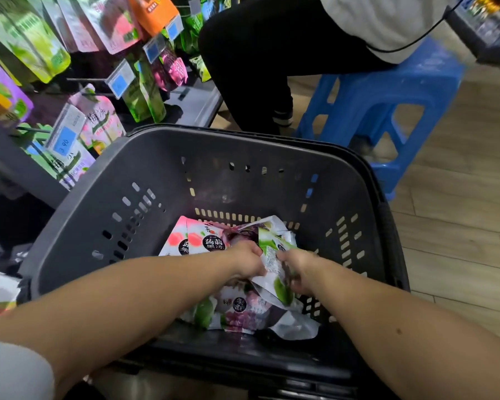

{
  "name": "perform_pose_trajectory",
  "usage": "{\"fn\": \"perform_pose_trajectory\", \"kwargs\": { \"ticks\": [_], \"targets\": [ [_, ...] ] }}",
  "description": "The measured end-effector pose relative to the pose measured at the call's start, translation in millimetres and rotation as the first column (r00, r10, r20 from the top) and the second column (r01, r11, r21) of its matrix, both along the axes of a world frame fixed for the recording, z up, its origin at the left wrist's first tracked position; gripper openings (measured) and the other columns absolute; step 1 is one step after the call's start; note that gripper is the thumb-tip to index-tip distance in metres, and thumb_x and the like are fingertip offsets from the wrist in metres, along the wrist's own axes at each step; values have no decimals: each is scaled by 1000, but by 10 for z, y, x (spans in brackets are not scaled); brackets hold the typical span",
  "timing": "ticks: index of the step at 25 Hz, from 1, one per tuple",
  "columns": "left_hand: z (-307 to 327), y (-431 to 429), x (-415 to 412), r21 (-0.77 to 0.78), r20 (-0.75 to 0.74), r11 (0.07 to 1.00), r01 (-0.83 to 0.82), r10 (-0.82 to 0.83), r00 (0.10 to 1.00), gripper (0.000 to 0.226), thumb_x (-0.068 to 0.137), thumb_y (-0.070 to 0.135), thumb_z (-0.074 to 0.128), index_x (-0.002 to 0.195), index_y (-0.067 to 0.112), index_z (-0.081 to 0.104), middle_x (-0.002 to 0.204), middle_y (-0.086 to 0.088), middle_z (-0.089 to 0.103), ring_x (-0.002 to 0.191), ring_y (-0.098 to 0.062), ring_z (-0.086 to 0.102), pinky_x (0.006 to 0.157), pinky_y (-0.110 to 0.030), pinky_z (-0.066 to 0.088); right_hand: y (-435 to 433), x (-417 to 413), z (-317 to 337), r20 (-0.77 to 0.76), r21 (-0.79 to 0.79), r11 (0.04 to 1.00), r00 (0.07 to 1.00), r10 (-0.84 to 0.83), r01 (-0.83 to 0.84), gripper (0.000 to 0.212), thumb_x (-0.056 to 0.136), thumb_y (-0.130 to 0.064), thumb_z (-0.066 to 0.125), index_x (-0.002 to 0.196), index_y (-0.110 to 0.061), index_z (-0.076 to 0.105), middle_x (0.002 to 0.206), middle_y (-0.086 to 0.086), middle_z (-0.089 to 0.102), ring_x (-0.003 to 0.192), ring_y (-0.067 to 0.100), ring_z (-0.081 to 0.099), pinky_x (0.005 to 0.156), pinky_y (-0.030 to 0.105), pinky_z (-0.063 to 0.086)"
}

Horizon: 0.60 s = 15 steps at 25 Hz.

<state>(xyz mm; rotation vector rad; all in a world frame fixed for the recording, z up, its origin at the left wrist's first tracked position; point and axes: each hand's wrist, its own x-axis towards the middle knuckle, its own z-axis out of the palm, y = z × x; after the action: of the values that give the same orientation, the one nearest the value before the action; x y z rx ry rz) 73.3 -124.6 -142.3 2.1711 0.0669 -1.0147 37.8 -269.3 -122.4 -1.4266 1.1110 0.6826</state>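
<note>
Both my hands are down in the grey basket (214,151): the left hand (247,259) and right hand (299,269) have fingers clamped on one green pouch (282,290), just above the other pouches (211,241) on its bottom.

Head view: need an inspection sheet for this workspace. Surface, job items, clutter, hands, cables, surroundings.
Surface: dark grey basket with slotted walls, standing on a wood-look floor.
Job's things: green-and-white pouch, tilted and crumpled, lifted above the pile.
Clutter: pink pouches at the far end of the basket, purple pouch under the hands, loosely heaped.
Hands: left hand and right hand both grip the green-and-white pouch.
Cables: black cable across a seated person's white top.
Surroundings: hanging pouches with blue price tags on the left, blue stool behind the basket.
</note>
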Motion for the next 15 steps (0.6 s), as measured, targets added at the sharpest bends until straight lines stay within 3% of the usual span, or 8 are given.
{"fn": "perform_pose_trajectory", "kwargs": {
  "ticks": [3, 5, 9, 12, 13, 15],
  "targets": [
    [378, 176, 97, 24, 123, 998, 62, -64, 990, 31, 84, -2, 76, 92, 20, 56, 76, 1, 51, 71, -16, 50, 56, -23, 38, 69, -25, 219, 35, 145, 989, 999, -28, 22, 18, 99, -26, 66, 94, -9, 63, 82, 9, 62, 67, 19, 59, 60, 27, 51],
    [639, 326, 116, 1, 219, 996, 84, -83, 972, 28, 87, -6, 67, 82, 19, 54, 67, 1, 50, 58, -14, 48, 48, -22, 38, 168, 17, 343, 84, 244, 969, 995, -57, 35, 19, 98, -26, 67, 91, -10, 61, 86, 10, 57, 67, 20, 55, 67, 31, 52],
    [994, 554, 48, 17, 470, 993, 120, -113, 876, 21, 86, -5, 62, 83, 15, 61, 75, 8, 59, 74, -19, 57, 59, -11, 44, 409, 164, 573, 227, 402, 915, 965, -134, 32, 27, 95, -33, 65, 108, -10, 62, 95, 11, 58, 88, 25, 61, 94, 44, 57],
    [1162, 666, -71, -30, 501, 998, 61, -38, 865, 28, 85, -2, 64, 78, 25, 59, 81, -3, 70, 73, -26, 66, 73, -39, 58, 491, 221, 761, 338, 465, 885, 931, -137, -38, 51, 89, -44, 75, 121, -7, 59, 113, 17, 62, 104, 31, 66, 97, 51, 56],
    [1241, 691, -125, -54, 490, 997, 56, -23, 871, 23, 85, 2, 67, 80, 23, 62, 81, -7, 72, 67, -24, 66, 72, -45, 59, 514, 222, 796, 370, 448, 892, 921, -117, -67, 49, 87, -42, 77, 117, -6, 60, 107, 17, 65, 96, 30, 68, 97, 53, 56],
    [1397, 755, -210, -83, 458, 993, 82, -35, 888, 8, 86, 17, 77, 88, 22, 70, 87, -8, 76, 70, -22, 68, 73, -45, 60, 529, 224, 863, 438, 389, 917, 894, -97, -92, 26, 89, -27, 72, 101, -6, 62, 81, 13, 66, 68, 26, 64, 95, 59, 55]
  ]
}}
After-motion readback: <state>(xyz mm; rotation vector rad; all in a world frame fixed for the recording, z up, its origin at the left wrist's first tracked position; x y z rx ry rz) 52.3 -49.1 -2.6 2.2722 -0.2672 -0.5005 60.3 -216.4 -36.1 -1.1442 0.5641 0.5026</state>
